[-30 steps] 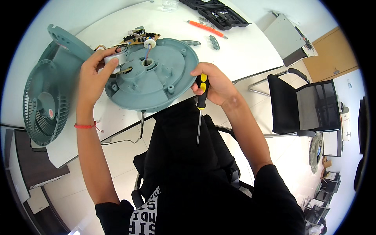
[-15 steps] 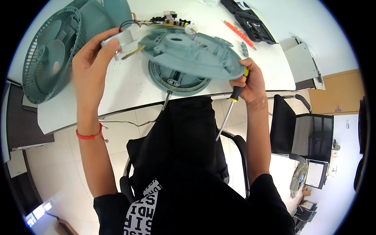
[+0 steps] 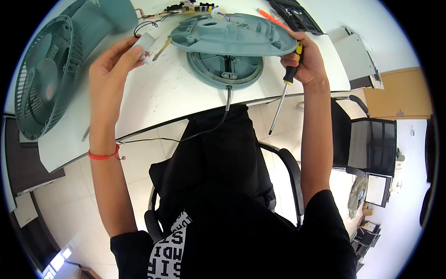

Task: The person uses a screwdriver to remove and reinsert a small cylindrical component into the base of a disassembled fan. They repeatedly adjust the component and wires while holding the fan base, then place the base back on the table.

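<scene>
the left hand is raised over the table at left. its thumb and fingers are clamped on a small pale metallic box, held clear of the tabletop. dark wires run from this box toward a circuit board at the far side of the table. a yellowish strip sits just beside the box, near the left edge of the teal plate; whether it is fastened to either cannot be told.

the right hand has its thumb and fingers closed on the right edge of the teal plate. the same hand grips a screwdriver with a yellow and black handle, its shaft pointing downward and slightly left. the plate is held tilted above the round base, covering its rear part; contact between the two cannot be confirmed. a small white disc with coloured wires is noted at the far side of the plate.

the base rests on the white table, and a dark cable leaves it over the front edge. a teal fan head with a slatted grille stands at far left. an orange tool and an open black case lie beyond the plate.
</scene>
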### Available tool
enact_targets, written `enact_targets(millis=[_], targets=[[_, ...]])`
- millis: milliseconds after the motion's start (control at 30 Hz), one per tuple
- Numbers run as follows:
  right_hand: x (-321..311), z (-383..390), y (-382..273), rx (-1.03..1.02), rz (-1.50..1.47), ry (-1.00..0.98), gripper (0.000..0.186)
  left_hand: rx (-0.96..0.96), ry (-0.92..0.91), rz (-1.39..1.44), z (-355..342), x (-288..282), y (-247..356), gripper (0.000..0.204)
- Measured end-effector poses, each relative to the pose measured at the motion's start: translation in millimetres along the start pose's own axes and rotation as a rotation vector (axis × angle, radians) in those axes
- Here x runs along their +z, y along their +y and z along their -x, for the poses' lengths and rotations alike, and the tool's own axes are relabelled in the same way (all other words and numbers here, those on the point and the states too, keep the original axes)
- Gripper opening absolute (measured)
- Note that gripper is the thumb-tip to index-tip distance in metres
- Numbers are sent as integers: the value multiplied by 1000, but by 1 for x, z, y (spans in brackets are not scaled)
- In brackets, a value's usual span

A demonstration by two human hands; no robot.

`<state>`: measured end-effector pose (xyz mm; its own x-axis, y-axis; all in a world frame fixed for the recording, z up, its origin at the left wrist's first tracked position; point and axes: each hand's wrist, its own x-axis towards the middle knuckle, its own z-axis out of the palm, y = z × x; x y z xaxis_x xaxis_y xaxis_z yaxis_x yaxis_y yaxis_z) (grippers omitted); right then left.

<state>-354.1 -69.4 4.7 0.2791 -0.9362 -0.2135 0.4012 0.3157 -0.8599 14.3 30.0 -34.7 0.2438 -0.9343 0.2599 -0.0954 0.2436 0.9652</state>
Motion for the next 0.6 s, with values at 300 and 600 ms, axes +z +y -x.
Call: enact_targets(millis=[300,600], targets=[[-29,-22,-5,75,-17,-82,27,-14,-30,-146,-3,10,-6,45],[-14,-31,-5,214,-193,-161,46,-7,37,-145,6,72,-2,59]])
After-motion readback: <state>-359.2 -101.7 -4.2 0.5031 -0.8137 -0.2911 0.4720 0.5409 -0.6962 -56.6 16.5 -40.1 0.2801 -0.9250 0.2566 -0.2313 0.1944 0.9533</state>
